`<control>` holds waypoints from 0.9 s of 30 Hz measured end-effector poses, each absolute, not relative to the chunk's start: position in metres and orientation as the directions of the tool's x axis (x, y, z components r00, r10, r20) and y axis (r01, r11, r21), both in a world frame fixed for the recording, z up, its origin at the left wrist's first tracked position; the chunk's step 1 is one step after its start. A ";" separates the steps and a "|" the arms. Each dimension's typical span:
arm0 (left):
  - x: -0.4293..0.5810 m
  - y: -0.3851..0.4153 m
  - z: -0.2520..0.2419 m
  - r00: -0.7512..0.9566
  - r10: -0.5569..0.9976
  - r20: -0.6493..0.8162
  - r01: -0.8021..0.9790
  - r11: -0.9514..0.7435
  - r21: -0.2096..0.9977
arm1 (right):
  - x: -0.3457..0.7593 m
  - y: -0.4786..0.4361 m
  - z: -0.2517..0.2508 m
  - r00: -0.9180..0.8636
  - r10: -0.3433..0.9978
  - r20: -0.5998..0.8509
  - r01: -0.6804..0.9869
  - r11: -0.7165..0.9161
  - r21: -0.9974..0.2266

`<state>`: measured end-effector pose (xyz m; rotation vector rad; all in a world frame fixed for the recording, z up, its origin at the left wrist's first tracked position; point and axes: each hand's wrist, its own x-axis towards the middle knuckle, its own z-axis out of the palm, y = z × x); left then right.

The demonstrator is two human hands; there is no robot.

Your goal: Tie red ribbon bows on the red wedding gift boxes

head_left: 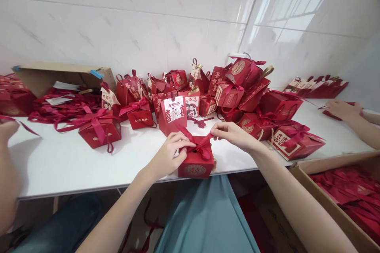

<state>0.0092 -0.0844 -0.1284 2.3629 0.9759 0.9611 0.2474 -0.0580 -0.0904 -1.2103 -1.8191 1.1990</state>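
Observation:
In front of me a red gift box [196, 169] with a gold round emblem stands at the table's near edge. A red ribbon bow [203, 151] is tied across its top. My left hand [173, 152] is at the bow's left side, fingers pinched on the ribbon and resting on the box top. My right hand [230, 133] pinches the ribbon's upper right end between thumb and fingers, a little above the box. A gold cord shows at the box's right side. Just behind stands a red box with a photo card [175, 112].
Finished-looking red boxes [234, 95] are piled along the wall on the white table [142, 166]. A cardboard box [65, 72] with red ribbons lies left; another carton [299, 174] of red pieces stands right. Other people's hands [341, 110] [7, 130] work at both sides.

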 end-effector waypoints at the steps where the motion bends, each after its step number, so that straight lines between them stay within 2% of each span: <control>1: 0.009 -0.084 -0.128 0.518 0.733 0.441 0.451 -0.672 0.588 | 0.245 -0.053 -0.093 -0.367 0.930 0.023 0.307 0.144 -0.941; 5: 0.009 -0.085 -0.129 0.520 0.730 0.444 0.437 -0.674 0.596 | 0.236 -0.035 -0.109 -0.359 0.933 -0.009 0.117 0.036 -0.993; 7: 0.009 -0.085 -0.129 0.518 0.730 0.445 0.431 -0.673 0.602 | 0.234 -0.027 -0.117 -0.346 0.938 0.000 0.103 0.038 -0.994; 14: 0.009 -0.087 -0.128 0.518 0.735 0.437 0.438 -0.667 0.603 | 0.235 -0.022 -0.124 -0.340 0.940 -0.020 0.167 0.040 -0.985; 21: 0.011 -0.084 -0.128 0.502 0.722 0.476 0.434 -0.687 0.584 | 0.225 -0.014 -0.136 -0.198 0.976 -0.091 0.252 -0.039 -0.967; 25: 0.016 -0.087 -0.130 0.489 0.710 0.507 0.443 -0.703 0.557 | 0.231 -0.014 -0.151 -0.167 0.984 -0.061 0.344 0.000 -0.939; 27: 0.018 -0.091 -0.130 0.480 0.701 0.527 0.441 -0.713 0.546 | 0.249 -0.014 -0.162 -0.068 0.998 0.005 0.417 0.033 -0.908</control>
